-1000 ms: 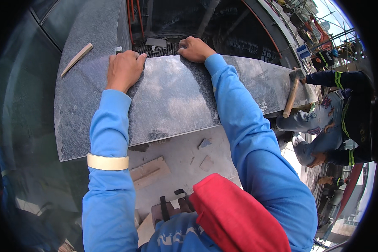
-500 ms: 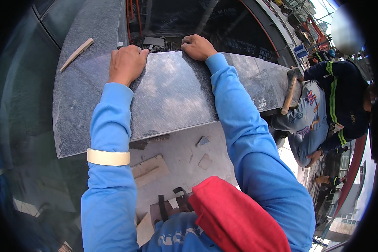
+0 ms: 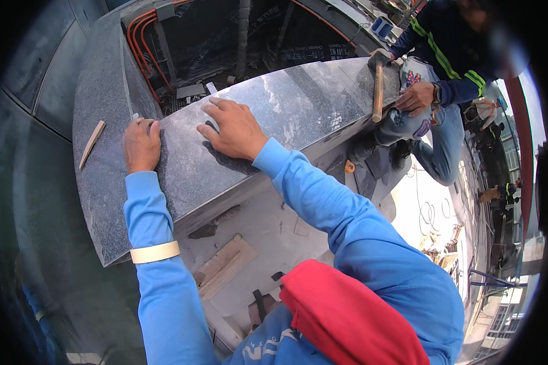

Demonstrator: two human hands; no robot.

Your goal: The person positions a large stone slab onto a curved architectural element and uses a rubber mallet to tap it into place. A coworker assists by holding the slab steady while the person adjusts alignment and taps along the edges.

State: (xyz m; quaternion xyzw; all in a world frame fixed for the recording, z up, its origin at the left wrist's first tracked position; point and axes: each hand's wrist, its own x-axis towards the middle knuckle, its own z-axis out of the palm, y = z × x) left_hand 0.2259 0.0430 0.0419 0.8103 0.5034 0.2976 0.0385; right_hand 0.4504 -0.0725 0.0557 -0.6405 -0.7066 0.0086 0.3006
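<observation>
My left hand [image 3: 141, 146] is closed over the inner edge of a speckled grey stone slab [image 3: 195, 170], at the joint with another stone strip [image 3: 94, 79] along the left. My right hand [image 3: 231, 128] lies on the slab just right of it, fingers spread and holding nothing, thumb apart. A thin pale wooden stick [image 3: 91, 146] rests on the left stone. At the slab's right end a mallet [image 3: 378, 94] with a wooden handle lies beside a co-worker's hand [image 3: 415, 97], which is at the edge.
A co-worker [image 3: 450, 61] in dark hi-vis clothing crouches at the right. Beyond the slab is a dark recess [image 3: 262, 42] with orange conduits. Glass panels [image 3: 36, 67] line the left. Below lie board offcuts [image 3: 228, 261], an orange tape measure [image 3: 349, 167] and loose wire.
My view has swung rightward. My right hand has left its grip on the far edge, spread its fingers and moved nearer my left. The co-worker's lower hand has moved up to the slab's edge.
</observation>
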